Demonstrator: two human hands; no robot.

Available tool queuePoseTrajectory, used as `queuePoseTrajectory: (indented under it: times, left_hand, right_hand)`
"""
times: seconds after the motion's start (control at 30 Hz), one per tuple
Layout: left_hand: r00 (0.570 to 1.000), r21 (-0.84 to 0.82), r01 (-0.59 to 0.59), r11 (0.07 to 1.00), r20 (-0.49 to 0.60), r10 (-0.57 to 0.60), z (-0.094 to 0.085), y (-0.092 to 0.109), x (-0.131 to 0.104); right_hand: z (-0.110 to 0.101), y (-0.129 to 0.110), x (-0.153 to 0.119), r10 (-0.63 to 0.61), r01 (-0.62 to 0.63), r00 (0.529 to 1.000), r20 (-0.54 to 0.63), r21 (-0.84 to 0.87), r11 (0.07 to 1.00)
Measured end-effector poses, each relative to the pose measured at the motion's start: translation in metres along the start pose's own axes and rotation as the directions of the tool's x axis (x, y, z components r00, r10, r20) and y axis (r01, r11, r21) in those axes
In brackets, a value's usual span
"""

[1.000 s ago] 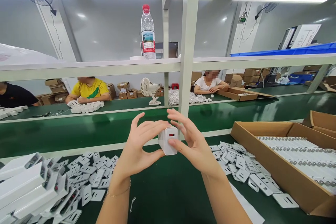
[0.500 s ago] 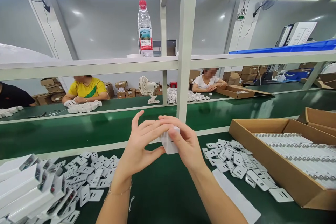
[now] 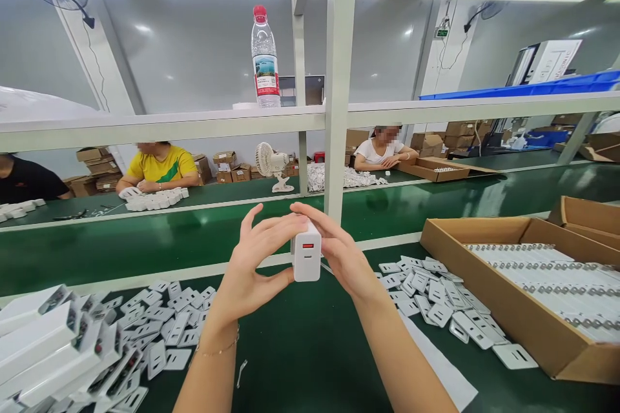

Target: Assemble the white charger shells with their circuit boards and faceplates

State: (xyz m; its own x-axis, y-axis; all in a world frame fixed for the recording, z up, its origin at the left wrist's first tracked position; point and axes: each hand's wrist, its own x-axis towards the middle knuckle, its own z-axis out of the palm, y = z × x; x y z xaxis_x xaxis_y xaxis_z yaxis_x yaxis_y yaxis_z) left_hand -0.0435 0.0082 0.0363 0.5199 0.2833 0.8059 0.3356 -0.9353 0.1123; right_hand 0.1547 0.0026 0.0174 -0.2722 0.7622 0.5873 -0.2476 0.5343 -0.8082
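A white USB charger is held up over the bench, its port face towards me with a red slot above a smaller one. My left hand grips it from the left, fingers over its top and thumb at the lower left edge. On the other side, my right hand is closed on its right and top edges; some fingertips are hidden behind it. Loose white slotted face plates lie near my left wrist, and more slotted plates lie right of my right hand.
White open-ended housings are stacked at the left. A cardboard box with rows of white parts stands at the right, beside a white paper strip. A metal post and shelf rail rise ahead. Several co-workers sit across.
The charger has turned so its port face now shows towards me. My right thumb has come off the front face, and the right fingers have shifted along its side.
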Motion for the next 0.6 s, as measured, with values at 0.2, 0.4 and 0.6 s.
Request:
queuePoseTrajectory:
  times: [0.2,0.4,0.6]
  left_hand:
    - [1.0,-0.026,-0.016,1.0,0.001,0.016,0.0,0.0,-0.001]
    - [0.999,-0.021,-0.035,0.999,0.017,0.035,0.01,-0.001,0.001]
    - [0.989,0.062,0.0,0.998,-0.147,0.009,0.013,-0.021,0.003]
  right_hand:
    - [-0.014,0.019,0.008,0.094,-0.104,0.994,0.061,0.203,0.974]
    - [-0.016,0.049,0.017,0.012,-0.063,0.988,0.151,0.339,0.939]
    - [-0.031,0.034,0.018,-0.095,0.098,0.995,-0.035,0.102,0.99]
